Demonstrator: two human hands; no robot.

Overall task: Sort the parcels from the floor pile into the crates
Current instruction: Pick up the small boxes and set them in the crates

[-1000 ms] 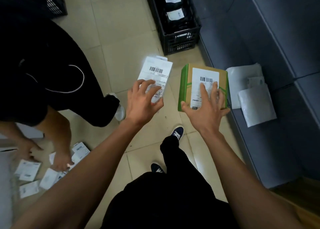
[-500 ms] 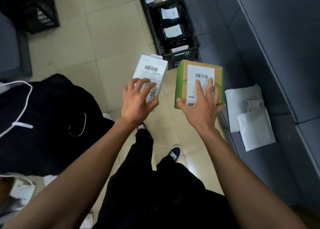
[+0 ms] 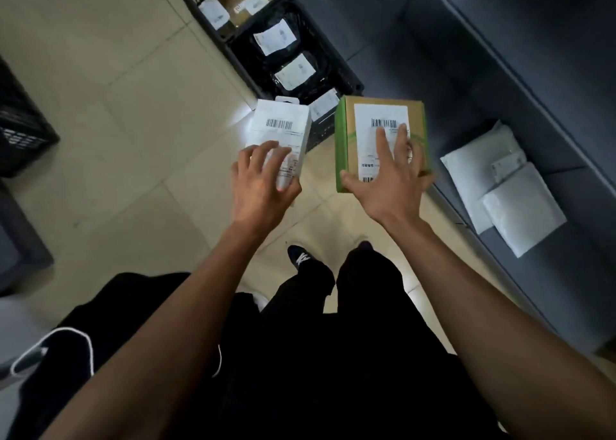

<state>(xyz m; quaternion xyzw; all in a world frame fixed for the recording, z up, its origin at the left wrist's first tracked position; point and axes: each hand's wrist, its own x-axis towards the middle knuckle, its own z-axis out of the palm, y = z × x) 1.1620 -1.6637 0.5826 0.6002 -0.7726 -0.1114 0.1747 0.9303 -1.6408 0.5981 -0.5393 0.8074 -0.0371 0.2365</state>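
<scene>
Head view, step in hand: two parcels are held up and carried toward the black crate that stands on the tiled floor against the grey sofa; I judge this the delivery stage, with both labels facing up for reading.
Head view, next move: it calls for picking the right compartment and lowering each parcel over the crate's near wall. The near section holds black mailer bags with white labels, the far section holds brown cartons; which one suits each parcel cannot be told from the labels.
Head view, left hand: the left hand grips the near end of the white box, fingers curled over its top face and thumb on the side; the box points away, its far end level with the crate's near corner.
Head view, right hand: the right hand holds the green-edged cardboard box, fingers spread fairly wide across the shipping label and thumb hooked on the near left corner; whether fingers wrap underneath is hidden.
Head view, surroundings: white poly mailers lie on the sofa seat near its front edge; another dark crate sits at the floor's left edge; a second person in black clothing is at the lower left.
</scene>
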